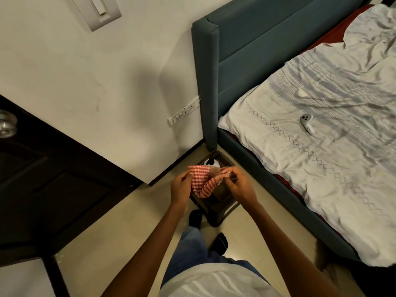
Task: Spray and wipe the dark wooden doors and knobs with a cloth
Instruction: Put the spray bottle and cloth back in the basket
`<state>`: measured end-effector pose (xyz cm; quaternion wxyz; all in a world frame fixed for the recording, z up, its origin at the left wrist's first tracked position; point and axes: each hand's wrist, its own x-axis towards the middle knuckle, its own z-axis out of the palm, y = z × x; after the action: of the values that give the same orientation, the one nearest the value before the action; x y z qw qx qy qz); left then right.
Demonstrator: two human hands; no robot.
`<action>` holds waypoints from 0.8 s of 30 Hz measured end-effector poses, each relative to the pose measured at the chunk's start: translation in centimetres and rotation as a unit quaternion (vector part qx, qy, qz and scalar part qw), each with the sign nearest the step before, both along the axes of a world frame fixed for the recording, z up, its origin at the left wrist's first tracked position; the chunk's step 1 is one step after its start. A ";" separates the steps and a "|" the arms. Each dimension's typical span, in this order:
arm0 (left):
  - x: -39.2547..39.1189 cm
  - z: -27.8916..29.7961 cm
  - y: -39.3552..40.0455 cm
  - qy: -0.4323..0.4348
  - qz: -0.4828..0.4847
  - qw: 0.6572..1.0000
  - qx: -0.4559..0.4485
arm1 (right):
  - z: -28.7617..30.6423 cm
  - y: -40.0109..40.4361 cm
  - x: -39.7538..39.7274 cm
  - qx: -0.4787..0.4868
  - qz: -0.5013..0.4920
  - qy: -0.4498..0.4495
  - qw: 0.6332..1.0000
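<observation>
head view looks down on both hands working a red checked cloth [201,183] just above a dark stool [216,206], which stands on the floor at the corner of the bed [321,146]. a white spray bottle [211,163] sits on the stool's far side, partly hidden behind the cloth. the dark door [42,179] is well to the left of the stool, its metal knob [7,125] at the frame's left edge.

risks, as i judge them: the cloth hangs slack between the hands, so a loose corner could slip free and drop onto the stool or the floor. it also drapes very near the bottle, so a tug toward the person could catch the nozzle and tip it. and with both hands busy on the cloth, neither is free for the bottle; one must let go first.

the left hand [182,185] has its fingers curled round the cloth's left edge, thumb on top. the right hand [237,183] pinches the cloth's right corner between thumb and fingertips, the other fingers loosely bent. both are closed on the cloth, nothing else touched. the door and knob look not yet reached.
</observation>
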<state>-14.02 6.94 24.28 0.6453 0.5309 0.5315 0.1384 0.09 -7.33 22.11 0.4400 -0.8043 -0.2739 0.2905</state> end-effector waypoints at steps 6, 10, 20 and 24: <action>-3.3 -2.4 0.3 0.062 -0.050 0.991 0.109 | -1.8 -2.5 0.6 -0.046 0.004 -0.051 0.998; -4.9 -4.4 -0.8 0.118 -0.062 0.989 0.065 | -2.8 -3.6 1.7 -0.071 -0.002 -0.067 0.995; -2.4 -9.8 0.3 0.139 -0.031 0.972 -0.186 | -8.6 5.1 4.9 -0.192 0.028 -0.063 0.979; -1.0 -14.5 3.2 0.155 -0.010 0.970 -0.187 | -12.3 9.8 5.8 -0.213 0.051 -0.050 0.974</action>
<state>-14.99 10.14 9.78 0.6442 0.4215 0.6360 -0.0539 5.85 2.48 9.77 0.2288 -0.8782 -0.2676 0.3236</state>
